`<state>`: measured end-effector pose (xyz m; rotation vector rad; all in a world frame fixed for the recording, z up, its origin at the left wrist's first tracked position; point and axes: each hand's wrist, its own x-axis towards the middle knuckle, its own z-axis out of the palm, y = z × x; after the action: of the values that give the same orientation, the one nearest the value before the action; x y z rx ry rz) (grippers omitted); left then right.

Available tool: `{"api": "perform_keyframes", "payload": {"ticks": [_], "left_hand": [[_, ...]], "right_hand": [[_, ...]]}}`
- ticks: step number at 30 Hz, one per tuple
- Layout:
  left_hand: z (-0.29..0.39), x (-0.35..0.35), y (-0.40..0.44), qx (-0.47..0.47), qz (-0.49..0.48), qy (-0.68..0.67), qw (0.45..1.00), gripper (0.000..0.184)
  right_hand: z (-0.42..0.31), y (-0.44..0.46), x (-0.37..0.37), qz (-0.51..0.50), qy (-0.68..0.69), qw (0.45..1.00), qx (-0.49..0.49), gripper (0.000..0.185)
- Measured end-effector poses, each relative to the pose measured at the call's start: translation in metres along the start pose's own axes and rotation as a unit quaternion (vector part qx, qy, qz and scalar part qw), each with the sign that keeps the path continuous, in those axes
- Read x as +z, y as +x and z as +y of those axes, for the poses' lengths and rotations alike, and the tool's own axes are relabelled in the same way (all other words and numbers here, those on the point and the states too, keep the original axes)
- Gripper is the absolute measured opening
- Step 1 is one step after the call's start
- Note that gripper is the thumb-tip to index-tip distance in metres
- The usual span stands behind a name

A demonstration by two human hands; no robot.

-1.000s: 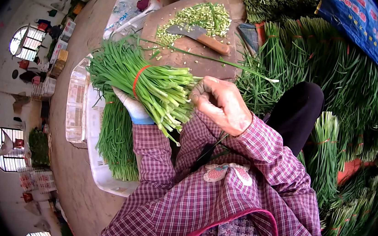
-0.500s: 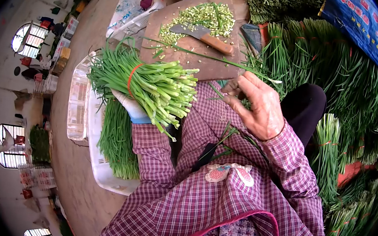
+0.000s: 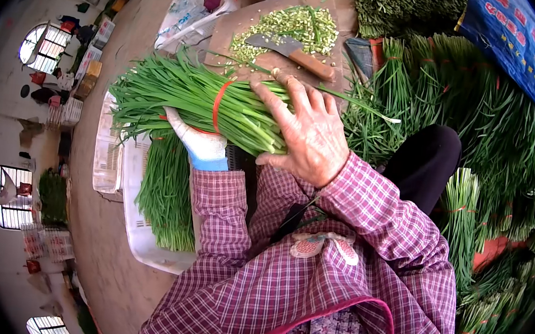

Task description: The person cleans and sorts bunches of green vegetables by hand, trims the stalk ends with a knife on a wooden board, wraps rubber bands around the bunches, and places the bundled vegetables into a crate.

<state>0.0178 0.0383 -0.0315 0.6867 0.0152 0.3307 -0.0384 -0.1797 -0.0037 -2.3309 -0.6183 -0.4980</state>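
A thick bunch of garlic chives (image 3: pixel 184 93), bound by a red band, lies sideways above my lap, leaves to the left. My left hand (image 3: pixel 193 138), in a whitish glove with a blue cuff, is closed around it from below. Over the cut stem ends spreads my bare right hand (image 3: pixel 310 129), thumb low and fingers on top, gripping and covering them. Behind it, a wooden-handled knife (image 3: pixel 292 54) rests on a cutting board (image 3: pixel 223 32) among chopped stem pieces (image 3: pixel 318 25). One loose stem (image 3: pixel 371 107) reaches past the board's right edge.
A white crate (image 3: pixel 166 259) at my left holds more chives (image 3: pixel 166 202). Many banded bunches (image 3: pixel 471 90) are stacked to my right, beside a blue printed sack (image 3: pixel 522 44). Another white crate (image 3: pixel 188 25) stands behind the board. My knee (image 3: pixel 428 161) rises at the right.
My right hand has moved left onto the stem ends and now grips them. The bunch has turned, with its stem ends under that hand. The knife still lies on the board.
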Motion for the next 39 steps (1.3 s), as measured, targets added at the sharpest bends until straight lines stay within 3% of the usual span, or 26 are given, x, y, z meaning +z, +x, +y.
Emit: {"api": "perform_keyframes", "payload": {"ticks": [5,9,10,12,14,16,18,19,20,22,25,27,28,30,32,34,36,37,38,39], "left_hand": [[-0.003,-0.011,0.002,-0.037,-0.025,-0.042,0.998,0.059],[-0.003,0.001,-0.003,-0.025,-0.023,-0.060,0.998,0.055],[-0.002,0.005,-0.004,-0.032,-0.028,-0.074,0.996,0.054],[-0.004,0.003,-0.002,-0.025,-0.025,-0.071,0.997,0.054],[-0.001,0.015,-0.007,-0.019,-0.015,-0.063,0.998,0.054],[-0.003,0.026,-0.003,0.034,0.009,-0.059,0.998,0.056],[-0.007,0.041,-0.005,0.053,0.018,-0.047,0.997,0.068],[-0.009,0.051,-0.006,0.059,0.001,-0.055,0.997,0.070],[-0.014,0.059,-0.008,0.064,-0.016,-0.063,0.996,0.072],[-0.025,0.072,-0.015,0.026,-0.012,-0.110,0.994,0.074],[-0.048,0.084,-0.033,-0.025,-0.065,-0.125,0.990,0.072],[-0.060,0.084,-0.050,-0.069,-0.092,-0.109,0.987,0.072],[-0.065,0.081,-0.055,-0.089,-0.110,-0.101,0.985,0.070],[-0.077,0.071,-0.068,-0.116,-0.117,-0.072,0.984,0.068],[-0.096,0.039,-0.090,-0.139,-0.129,-0.092,0.978,0.068],[-0.084,0.026,-0.124,-0.176,-0.268,-0.079,0.944,0.082],[-0.045,0.011,-0.159,-0.347,-0.342,0.051,0.872,0.072],[-0.038,-0.022,-0.167,-0.423,-0.409,0.133,0.797,0.084],[0.019,0.016,-0.158,-0.453,-0.420,0.182,0.765,0.067],[0.043,0.017,-0.152,-0.379,-0.467,0.224,0.767,0.052]], "right_hand": [[0.039,0.007,0.006,-0.028,0.088,0.994,-0.065,0.061],[0.042,0.003,0.002,-0.111,0.116,0.987,-0.033,0.076],[0.046,0.004,0.003,-0.104,0.161,0.980,-0.059,0.085],[0.055,0.005,-0.012,-0.090,0.117,0.986,-0.076,0.099],[0.043,0.007,-0.041,-0.001,0.069,0.996,-0.054,0.090],[0.030,-0.005,-0.065,-0.107,0.136,0.984,0.029,0.081],[0.020,-0.021,-0.062,-0.280,0.342,0.893,0.085,0.076],[0.015,-0.029,-0.050,-0.315,0.383,0.861,0.112,0.084],[0.023,-0.039,-0.023,-0.304,0.356,0.879,0.087,0.096],[0.037,-0.036,0.026,-0.183,0.432,0.876,0.108,0.104],[0.045,0.006,0.052,-0.069,0.652,0.740,0.151,0.092],[0.058,0.018,0.078,0.005,0.699,0.686,0.204,0.080],[0.029,0.029,0.054,0.078,0.741,0.627,0.228,0.076],[0.038,0.039,0.045,0.204,0.741,0.598,0.225,0.071],[0.060,0.054,0.018,0.237,0.772,0.558,0.191,0.067],[0.083,0.069,0.000,0.296,0.747,0.573,0.159,0.064],[0.090,0.071,-0.020,0.228,0.792,0.552,0.130,0.061],[0.084,0.072,-0.029,0.195,0.791,0.570,0.103,0.061],[0.095,0.071,-0.032,0.176,0.783,0.587,0.106,0.061],[0.094,0.071,-0.035,0.160,0.762,0.612,0.137,0.060]]}}
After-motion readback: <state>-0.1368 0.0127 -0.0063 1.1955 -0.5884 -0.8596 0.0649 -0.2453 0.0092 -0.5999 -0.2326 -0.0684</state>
